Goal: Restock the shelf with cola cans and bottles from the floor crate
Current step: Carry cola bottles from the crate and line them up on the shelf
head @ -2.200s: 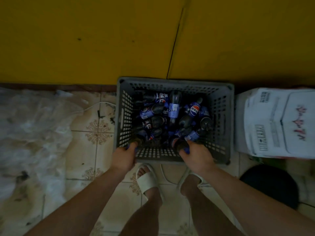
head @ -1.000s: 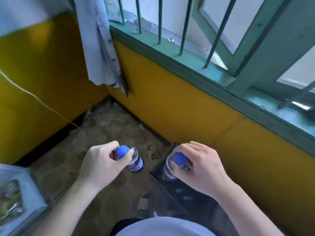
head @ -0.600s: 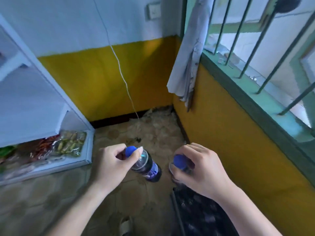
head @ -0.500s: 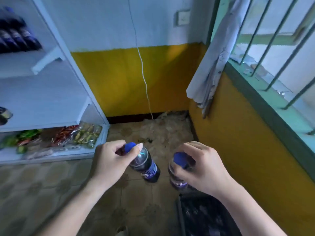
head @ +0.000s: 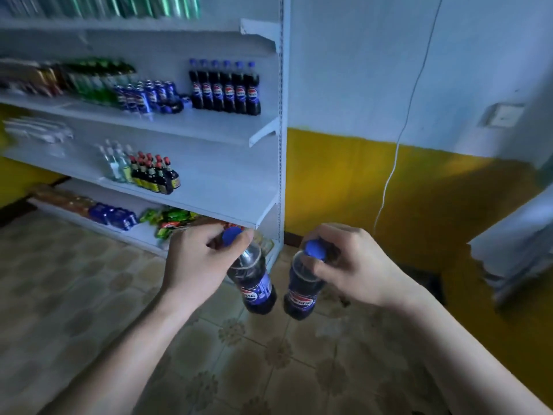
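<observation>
The shelf unit (head: pixel 233 175) stands far left, and a cable (head: pixel 398 145) hangs down the wall to its right. On one shelf a row of cola bottles (head: pixel 224 88) sits at the right end, with cans (head: pixel 143 95) just left of them. Small bottles (head: pixel 154 175) stand on the shelf below, and packets (head: pixel 167 218) lie on the lowest. Near, above the floor (head: pixel 269 354), the left grip (head: pixel 197 265) holds the left bottle (head: pixel 256 283) just beside the right bottle (head: pixel 302 290), which is in the right grip (head: pixel 359 265). The two bottles are not touching.

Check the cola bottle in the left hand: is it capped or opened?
Capped. The left hand holds the cola bottle by its neck, and the blue cap sits on top.
</observation>
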Demonstrator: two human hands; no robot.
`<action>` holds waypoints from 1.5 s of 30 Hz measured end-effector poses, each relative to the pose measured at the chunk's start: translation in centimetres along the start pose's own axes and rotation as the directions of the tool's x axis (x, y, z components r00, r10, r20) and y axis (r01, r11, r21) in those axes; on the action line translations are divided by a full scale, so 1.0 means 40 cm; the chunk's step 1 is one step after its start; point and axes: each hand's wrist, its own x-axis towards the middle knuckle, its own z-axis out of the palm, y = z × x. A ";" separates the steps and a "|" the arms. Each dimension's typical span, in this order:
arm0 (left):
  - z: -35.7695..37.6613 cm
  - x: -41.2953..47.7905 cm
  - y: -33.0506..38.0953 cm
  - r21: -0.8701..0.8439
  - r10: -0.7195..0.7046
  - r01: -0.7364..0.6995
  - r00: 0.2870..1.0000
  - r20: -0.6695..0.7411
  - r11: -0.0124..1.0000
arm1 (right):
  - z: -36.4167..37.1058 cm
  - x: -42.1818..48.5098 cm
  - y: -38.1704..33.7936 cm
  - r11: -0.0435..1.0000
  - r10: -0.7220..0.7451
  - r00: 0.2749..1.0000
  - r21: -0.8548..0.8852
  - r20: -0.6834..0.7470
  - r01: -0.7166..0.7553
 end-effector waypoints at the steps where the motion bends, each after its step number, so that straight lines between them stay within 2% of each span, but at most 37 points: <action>1: -0.044 0.025 -0.029 0.015 0.005 -0.005 1.000 -0.009 1.000 | 0.027 0.045 -0.021 1.000 -0.012 1.000 -0.009 0.015 0.012; 8: -0.294 0.183 -0.220 0.255 0.056 -0.055 0.998 0.004 0.965 | 0.208 0.342 -0.156 0.995 -0.096 0.990 -0.030 0.106 0.100; 14: -0.429 0.335 -0.348 0.258 0.034 -0.018 0.998 -0.056 0.966 | 0.303 0.564 -0.239 0.987 -0.153 0.979 -0.023 0.138 0.158; 20: -0.463 0.509 -0.449 0.256 0.013 0.011 0.996 -0.091 0.967 | 0.341 0.772 -0.258 0.985 -0.163 0.979 -0.033 0.124 0.169; 25: -0.453 0.684 -0.524 0.246 -0.006 0.032 0.995 -0.103 0.969 | 0.370 0.955 -0.205 0.988 -0.148 0.984 -0.033 0.103 0.152; 29: -0.440 0.850 -0.616 0.227 0.021 -0.002 0.996 -0.082 0.974 | 0.409 1.115 -0.121 0.989 -0.145 0.983 0.030 0.109 0.142; 34: -0.407 1.089 -0.694 0.197 -0.042 0.045 0.999 -0.018 0.979 | 0.423 1.352 -0.001 0.978 -0.155 0.980 0.162 0.128 0.134; 38: -0.376 1.281 -0.730 0.189 -0.043 0.045 0.999 -0.015 0.981 | 0.419 1.518 0.082 0.966 -0.145 0.987 0.225 0.075 0.125; 41: -0.358 1.419 -0.754 0.179 -0.028 0.036 0.998 -0.049 0.983 | 0.409 1.613 0.132 0.973 -0.097 0.995 0.212 0.003 0.094; 45: -0.318 1.601 -0.786 0.212 0.025 -0.007 0.996 -0.083 0.977 | 0.401 1.743 0.193 0.994 -0.058 0.993 0.081 -0.104 0.067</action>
